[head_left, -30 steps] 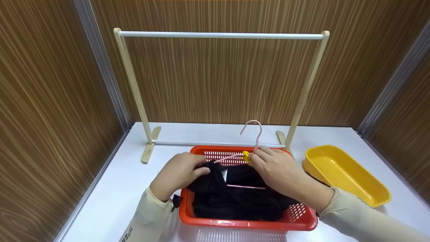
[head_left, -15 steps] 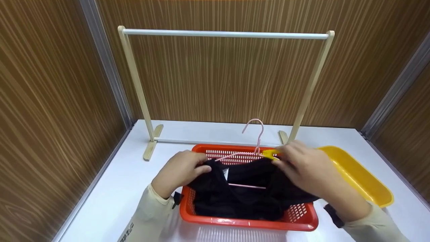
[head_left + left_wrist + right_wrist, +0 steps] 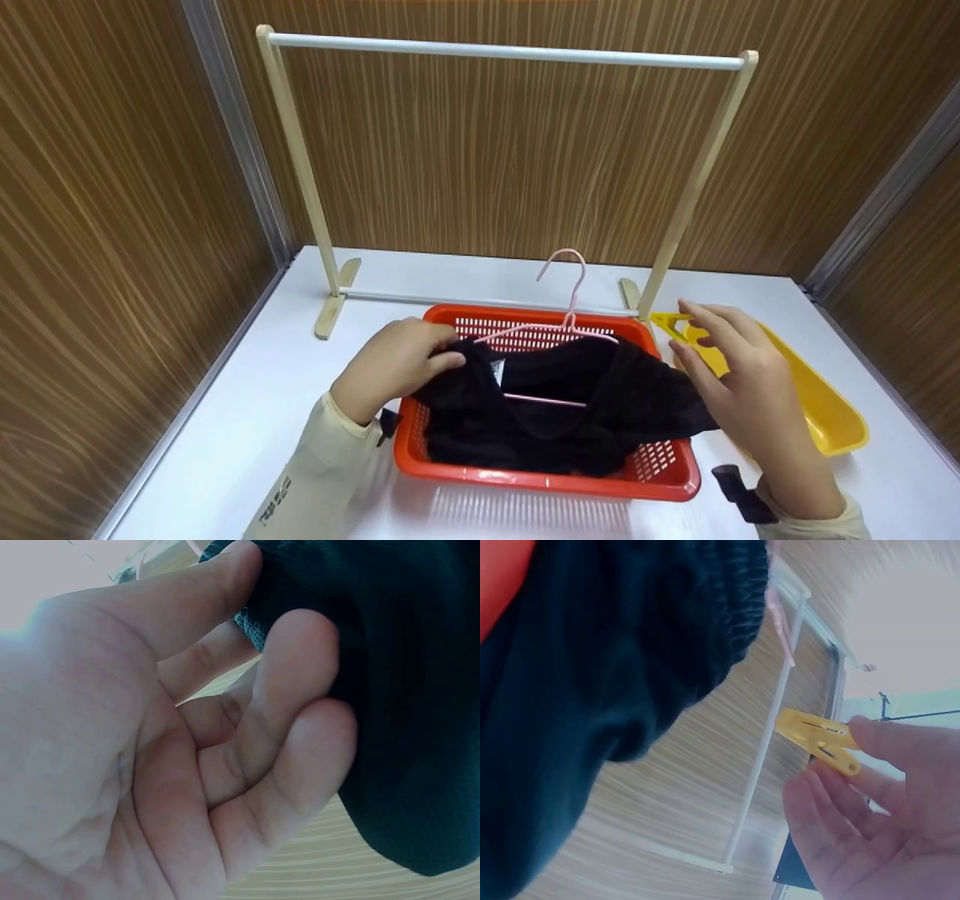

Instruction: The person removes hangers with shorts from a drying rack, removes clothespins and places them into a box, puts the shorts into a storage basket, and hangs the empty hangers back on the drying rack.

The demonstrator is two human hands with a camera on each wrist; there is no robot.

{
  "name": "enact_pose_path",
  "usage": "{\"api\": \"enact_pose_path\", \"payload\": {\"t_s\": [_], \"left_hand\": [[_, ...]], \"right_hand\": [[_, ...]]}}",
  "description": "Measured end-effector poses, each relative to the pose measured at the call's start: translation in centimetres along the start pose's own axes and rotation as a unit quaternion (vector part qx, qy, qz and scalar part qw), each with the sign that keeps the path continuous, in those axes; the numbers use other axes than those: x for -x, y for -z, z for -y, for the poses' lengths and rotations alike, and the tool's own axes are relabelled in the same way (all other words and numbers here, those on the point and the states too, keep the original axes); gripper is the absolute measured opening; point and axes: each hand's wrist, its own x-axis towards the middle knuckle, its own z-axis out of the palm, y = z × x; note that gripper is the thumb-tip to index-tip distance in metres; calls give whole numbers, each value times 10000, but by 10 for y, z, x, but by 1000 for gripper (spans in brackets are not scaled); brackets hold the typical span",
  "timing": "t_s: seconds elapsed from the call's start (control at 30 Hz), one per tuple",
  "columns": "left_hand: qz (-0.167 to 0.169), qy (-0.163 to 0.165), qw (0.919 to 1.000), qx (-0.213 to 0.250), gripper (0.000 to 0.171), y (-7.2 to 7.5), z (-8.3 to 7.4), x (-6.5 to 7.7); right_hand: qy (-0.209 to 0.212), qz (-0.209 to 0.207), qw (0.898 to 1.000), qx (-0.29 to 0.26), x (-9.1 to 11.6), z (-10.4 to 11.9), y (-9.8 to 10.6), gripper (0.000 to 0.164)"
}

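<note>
A black top [image 3: 652, 397] with a white label hangs on a pink hanger [image 3: 574, 300], whose hook stands up over the red basket [image 3: 551, 478]. My left hand [image 3: 394, 364] pinches the cloth at the top's left shoulder; in the left wrist view the thumb and index finger meet at the dark fabric [image 3: 412, 690]. Off to the right, my right hand [image 3: 750, 375] holds a yellow clothespin [image 3: 814, 733] between thumb and fingers, apart from the hanger and cloth. The lower part of the top lies inside the basket.
Behind the basket stands a wooden garment rack with a white top rail [image 3: 495, 49]. A yellow tray [image 3: 844, 424] is at the right, partly behind my right hand. Wood-patterned panels [image 3: 480, 165] enclose the back and sides of the white table [image 3: 225, 420].
My right hand has moved right, away from the hanger's neck, taking the yellow clothespin along. My left hand keeps its hold on the shoulder. The head view has shifted slightly.
</note>
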Motion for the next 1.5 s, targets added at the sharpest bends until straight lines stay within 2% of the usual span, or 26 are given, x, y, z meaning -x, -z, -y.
{"api": "enact_pose_path", "payload": {"t_s": [0.17,0.27,0.43,0.5,0.77,0.9,1.17,1.37,1.5], "left_hand": [[21,-24,10000,19,25,-1,-3,-1],[46,15,10000,59,23,-1,-5,-2],[51,21,10000,4,21,-1,-6,1],[12,-2,10000,-48,21,-1,-6,3],[-6,38,9999,-122,21,1,-6,4],[49,62,9999,-138,21,2,-6,4],[51,99,9999,-54,23,6,-6,6],[5,90,9999,-61,22,8,-6,9],[7,87,9999,-81,24,8,-7,11]], "right_hand": [[25,-213,9997,-71,-1,-5,7,57],[-285,-347,9989,-151,0,-8,10,53],[-1214,-215,9920,-280,2,-11,11,44],[-1409,-99,9896,-255,2,-13,10,42],[-1518,199,9882,-79,-2,-24,6,37],[-1748,303,9841,101,-3,-29,6,41],[-2436,717,9637,825,-7,-51,8,46],[-2975,1215,9409,1070,-5,-73,5,47],[-3182,1618,9265,1187,0,-87,1,48]]}}
